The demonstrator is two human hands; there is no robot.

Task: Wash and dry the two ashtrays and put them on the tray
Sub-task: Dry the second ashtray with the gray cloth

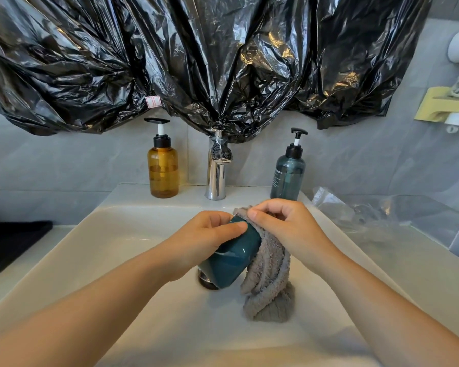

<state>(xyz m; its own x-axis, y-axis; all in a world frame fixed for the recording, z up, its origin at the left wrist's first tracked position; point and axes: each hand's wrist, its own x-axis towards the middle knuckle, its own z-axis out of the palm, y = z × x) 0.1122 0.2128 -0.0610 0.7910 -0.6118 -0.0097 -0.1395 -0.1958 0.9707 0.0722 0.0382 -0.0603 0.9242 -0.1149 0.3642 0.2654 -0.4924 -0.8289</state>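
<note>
A dark teal ashtray (232, 256) is held tilted over the white sink (117, 250), above the drain. My left hand (207, 231) grips it from the left, thumb across its upper edge. My right hand (284, 223) holds a grey towel (269, 282) against the ashtray's right side, fingers curled round the cloth's top. The towel hangs down and its lower end rests on the sink bottom. Only one ashtray is in view.
A chrome tap (216, 176) stands behind the sink between an amber pump bottle (163, 168) and a blue-green pump bottle (288, 176). Black plastic sheeting (196, 56) covers the wall above. A dark black mat or tray (8, 245) lies at left, clear plastic wrap (382, 213) at right.
</note>
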